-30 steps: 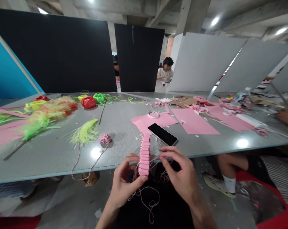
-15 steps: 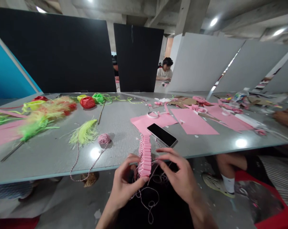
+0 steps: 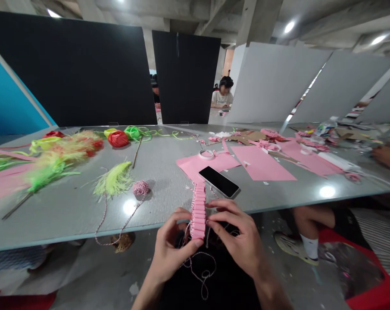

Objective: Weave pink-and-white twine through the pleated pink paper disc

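Right hand [image 3: 235,237] closer, pleated pink paper strip [image 3: 198,211]

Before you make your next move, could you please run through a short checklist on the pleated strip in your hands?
1. Pleated pink paper strip held: ok, left hand and right hand grip it from both sides.
2. Pleats evenly stacked: ok.
3. Red-and-white twine free of tangles: not ok, loose loops hang below the hands.
4. Twine ball connected to the strip: cannot tell.
5. Black phone apart from the strip: ok, though close.
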Motion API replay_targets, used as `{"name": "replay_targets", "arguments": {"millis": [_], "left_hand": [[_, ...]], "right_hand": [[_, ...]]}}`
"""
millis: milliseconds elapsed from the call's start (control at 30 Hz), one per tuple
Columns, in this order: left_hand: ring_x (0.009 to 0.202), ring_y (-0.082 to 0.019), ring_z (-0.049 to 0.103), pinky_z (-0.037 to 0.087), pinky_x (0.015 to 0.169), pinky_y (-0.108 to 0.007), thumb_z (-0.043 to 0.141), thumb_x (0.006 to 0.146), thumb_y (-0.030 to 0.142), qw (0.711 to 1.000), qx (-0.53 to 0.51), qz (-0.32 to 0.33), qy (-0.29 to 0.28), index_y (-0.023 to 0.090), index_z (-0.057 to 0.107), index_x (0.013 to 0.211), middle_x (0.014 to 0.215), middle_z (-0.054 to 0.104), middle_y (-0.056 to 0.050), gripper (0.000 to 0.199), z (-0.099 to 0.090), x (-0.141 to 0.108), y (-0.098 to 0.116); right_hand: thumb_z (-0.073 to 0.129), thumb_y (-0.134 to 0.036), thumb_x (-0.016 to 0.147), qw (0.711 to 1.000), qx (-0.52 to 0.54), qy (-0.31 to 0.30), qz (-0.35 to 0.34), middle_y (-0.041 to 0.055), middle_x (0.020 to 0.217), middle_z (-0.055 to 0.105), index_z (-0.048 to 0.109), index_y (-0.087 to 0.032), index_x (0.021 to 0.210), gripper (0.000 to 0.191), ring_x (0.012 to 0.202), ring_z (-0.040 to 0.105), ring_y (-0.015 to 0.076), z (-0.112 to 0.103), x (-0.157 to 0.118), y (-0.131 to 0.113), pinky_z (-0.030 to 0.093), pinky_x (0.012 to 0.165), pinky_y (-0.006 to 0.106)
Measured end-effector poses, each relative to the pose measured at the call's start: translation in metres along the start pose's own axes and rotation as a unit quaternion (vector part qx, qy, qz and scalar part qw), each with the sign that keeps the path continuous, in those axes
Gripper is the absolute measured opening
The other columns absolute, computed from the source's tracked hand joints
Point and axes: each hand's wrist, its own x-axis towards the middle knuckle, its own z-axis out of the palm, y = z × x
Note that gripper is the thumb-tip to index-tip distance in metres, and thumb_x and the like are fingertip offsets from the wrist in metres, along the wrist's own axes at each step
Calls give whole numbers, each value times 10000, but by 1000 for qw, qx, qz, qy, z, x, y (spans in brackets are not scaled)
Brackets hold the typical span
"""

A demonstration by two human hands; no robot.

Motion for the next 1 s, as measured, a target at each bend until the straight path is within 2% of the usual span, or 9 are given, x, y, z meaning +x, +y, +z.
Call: {"name": "replay_targets", "arguments": {"millis": [200,267,333,400,533,633,733,833,1000], "left_hand": [[824,-144,570,440,658,-247,874,885,222,999,31,13,25,261,721,1164,1076,639,-44,321,-8,0,1],[802,-137,563,435,644,-244,876,883,227,999,32,15,27,257,720,1163,1084,638,-45,321,-8,0,0],[816,-145,569,441,651,-246,874,886,233,999,31,16,20,260,718,1173,1071,638,-43,328,-6,0,0],[853,-159,580,451,667,-249,868,891,233,999,32,15,8,265,717,1185,1064,641,-46,331,-4,0,0],[872,-160,591,457,675,-246,866,895,226,1000,26,15,-1,277,720,1198,1080,647,-48,340,-5,-1,1],[835,-138,585,452,662,-237,866,895,215,1000,15,11,12,291,717,1193,1109,642,-41,342,-8,0,0],[859,-149,596,459,670,-241,866,894,217,1000,17,8,8,287,718,1197,1114,645,-48,345,-8,0,-2],[903,-173,611,480,695,-254,867,894,229,1000,17,8,-7,272,720,1209,1103,651,-60,350,-7,-1,-2],[864,-147,597,474,678,-231,866,894,223,1000,6,16,14,277,725,1195,1087,633,-42,336,-12,0,2]], "right_hand": [[687,-342,997,977,-149,122,91,124,1142,798,809,-243,936,168,1068,749,339,-24,-2,44,574,1021,583],[716,-355,978,981,-136,105,92,122,1210,786,807,-251,1030,148,1142,734,345,-24,-2,38,563,1063,594],[755,-328,968,995,-73,35,63,96,1305,764,798,-284,1131,174,1231,714,317,-17,-2,22,568,1096,551],[751,-276,984,1000,-14,-15,20,70,1301,764,804,-302,1084,116,1243,712,284,-8,-2,6,584,1087,499],[693,-233,1026,999,3,32,10,64,1133,792,806,-279,947,145,1117,748,254,-2,-1,4,607,1013,436],[719,-267,1014,997,0,61,47,62,1163,792,811,-282,1001,95,1100,755,252,-7,0,14,609,1000,419],[755,-257,990,999,24,23,31,52,1249,775,812,-308,1097,132,1171,738,253,-6,2,12,595,1047,430],[747,-208,989,998,53,-24,-2,39,1245,768,811,-308,1021,123,1185,726,237,0,0,1,591,1046,410],[702,-246,1024,998,31,37,27,52,1179,779,791,-288,972,112,1139,730,238,-13,-4,15,587,1020,406]]}}
